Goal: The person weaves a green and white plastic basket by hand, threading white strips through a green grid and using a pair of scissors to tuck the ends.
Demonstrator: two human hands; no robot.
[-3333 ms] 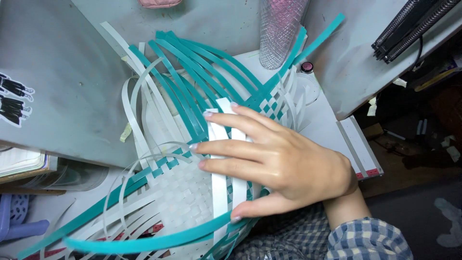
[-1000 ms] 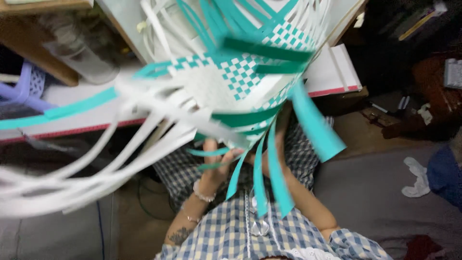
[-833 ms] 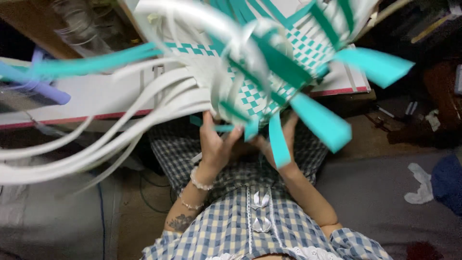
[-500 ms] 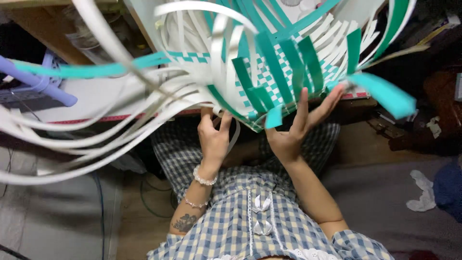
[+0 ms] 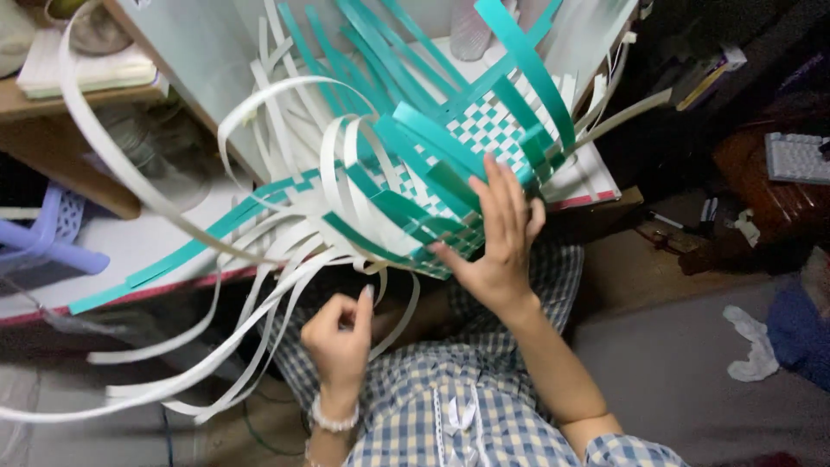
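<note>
Pressing spread right-hand fingers [image 5: 497, 195] on woven basket [image 5: 467, 147]; left hand [image 5: 339, 335] curled, grip unclear.

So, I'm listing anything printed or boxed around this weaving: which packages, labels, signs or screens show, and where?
Book or flat box: upper right, tilted on the dark clutter beyond the right hand; thin, pale cover with dark edge.
Stack of books or paper: top left on the wooden shelf; flat, cream-coloured.
Keyboard: far right edge; grey, rectangular.
No screens or signs in view.
</note>
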